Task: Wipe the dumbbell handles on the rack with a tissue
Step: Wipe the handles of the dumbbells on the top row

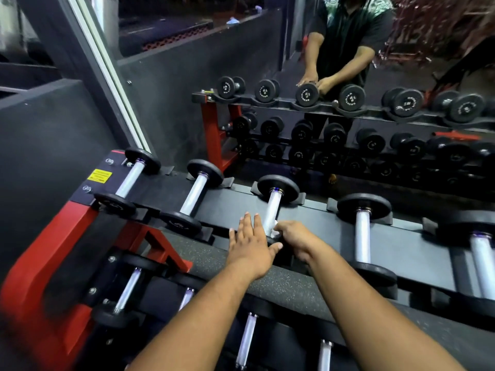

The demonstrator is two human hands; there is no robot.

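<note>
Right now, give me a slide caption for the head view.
Right hand presses a tissue to the third dumbbell handle; left hand rests flat.

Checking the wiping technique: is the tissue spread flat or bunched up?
Bunched. The tissue shows only as a small white wad pinched in the right hand against the dumbbell handle; most of it is hidden.

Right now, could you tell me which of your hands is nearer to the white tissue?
Right. The right hand grips the tissue against the third dumbbell's handle; the left hand lies flat on that dumbbell's near weight, just left of the tissue.
</note>
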